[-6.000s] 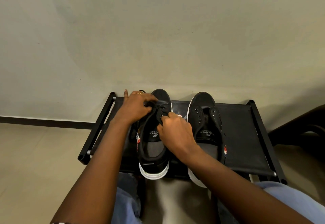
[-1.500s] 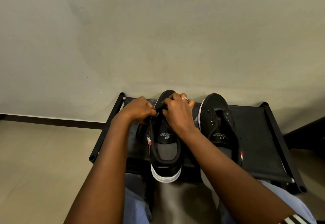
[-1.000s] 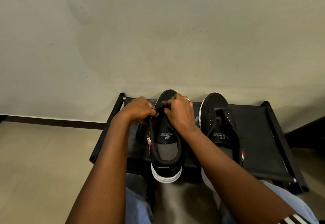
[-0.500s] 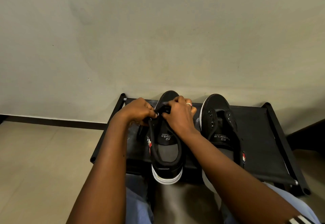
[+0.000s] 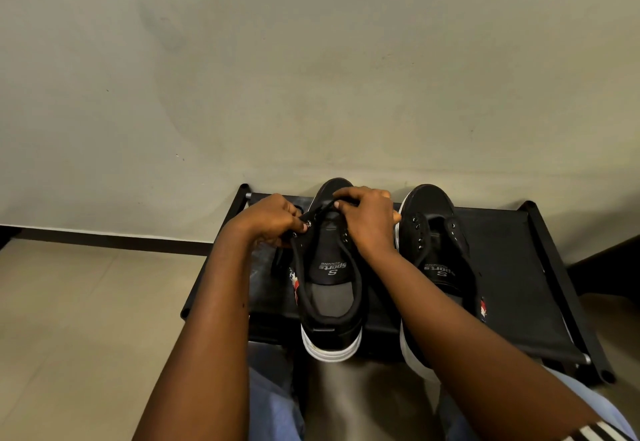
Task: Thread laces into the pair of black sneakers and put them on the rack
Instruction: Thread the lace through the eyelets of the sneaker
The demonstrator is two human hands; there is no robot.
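Note:
Two black sneakers with white soles stand side by side on a low black rack (image 5: 512, 267), toes toward the wall. The left sneaker (image 5: 330, 298) has a black lace (image 5: 320, 210) stretched across its front eyelets. My left hand (image 5: 268, 220) pinches the lace at the shoe's left eyelet row. My right hand (image 5: 367, 218) pinches the lace's other part above the tongue, covering the right eyelets. The right sneaker (image 5: 436, 250) has bare eyelets and no lace showing; my right forearm crosses its heel.
The rack stands against a plain beige wall (image 5: 311, 76) with a dark skirting strip (image 5: 104, 238) at the left. Beige floor tiles (image 5: 76, 329) lie to the left. My knees in blue jeans (image 5: 273, 395) sit just before the rack.
My right hand has slid a little toward the toe and now draws the lace across the front of the left sneaker. My left hand stays at the left eyelets.

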